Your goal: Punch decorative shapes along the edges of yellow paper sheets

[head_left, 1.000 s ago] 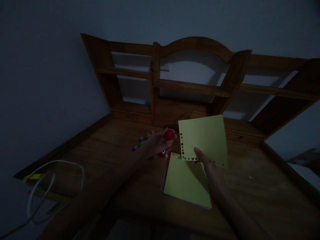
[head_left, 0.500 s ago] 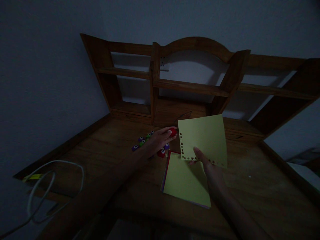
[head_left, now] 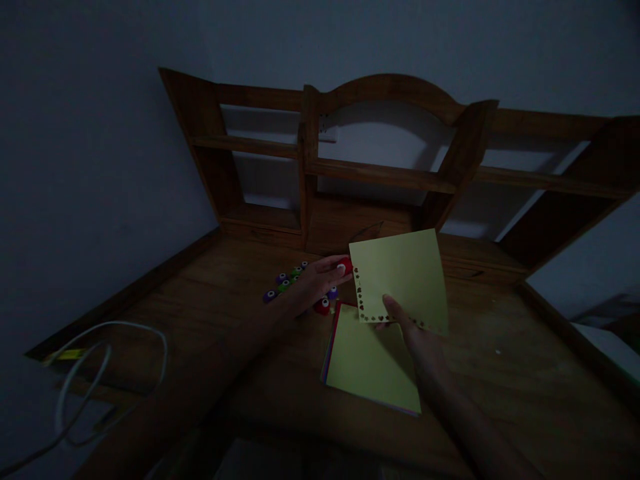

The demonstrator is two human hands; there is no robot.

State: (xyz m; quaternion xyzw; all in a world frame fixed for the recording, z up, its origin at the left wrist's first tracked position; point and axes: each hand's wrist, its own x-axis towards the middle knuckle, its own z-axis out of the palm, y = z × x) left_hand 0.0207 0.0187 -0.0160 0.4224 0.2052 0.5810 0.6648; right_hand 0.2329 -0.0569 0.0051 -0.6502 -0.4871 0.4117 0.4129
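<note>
My left hand [head_left: 320,279] is closed around a red craft punch [head_left: 345,266], which sits right at the left edge of a yellow sheet of paper [head_left: 400,270]. Small heart, star and other shaped holes run along the sheet's left and lower edges. My right hand [head_left: 406,328] pinches the sheet at its lower edge, thumb on top, holding it tilted up. Below lies a stack of paper [head_left: 373,363] with yellow on top and other colours at its edges. Beside my left hand stand several purple, green and red punches, among them a red one [head_left: 323,306].
A wooden shelf unit [head_left: 380,175] rises at the back of the wooden desk [head_left: 500,393]. A white cable [head_left: 165,353] loops at the left near a yellow object [head_left: 70,354]. Behind the shelf is a wall socket [head_left: 327,133]. The room is dim.
The sheet in my right hand has shifted slightly left, so its edge now meets the red punch, where a small gap showed before. My left hand has barely moved.
</note>
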